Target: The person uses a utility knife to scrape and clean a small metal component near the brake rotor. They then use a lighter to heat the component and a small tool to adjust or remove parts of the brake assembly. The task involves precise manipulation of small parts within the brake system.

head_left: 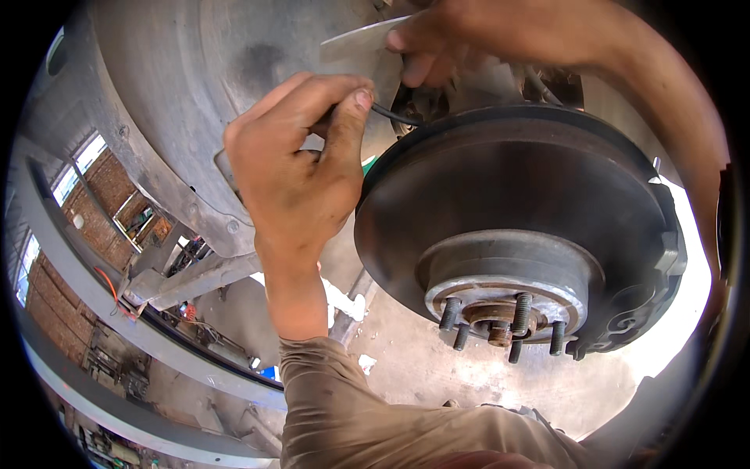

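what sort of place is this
Most likely a vehicle repair workshop: a brake disc with exposed wheel studs sits beside a grey wheel-arch panel, and brick walls show in the background.

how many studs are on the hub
5: upper-left stud, lower-left stud, upper-middle stud, bottom stud and right stud, around the hub, not counting its thick threaded centre; none seems hidden.

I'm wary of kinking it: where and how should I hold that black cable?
I'd pinch the black cable at its visible left end, from the left, where the left hand has it: it's slender, and rightward it dips to the edge of the brake disc, likely leaving less room.
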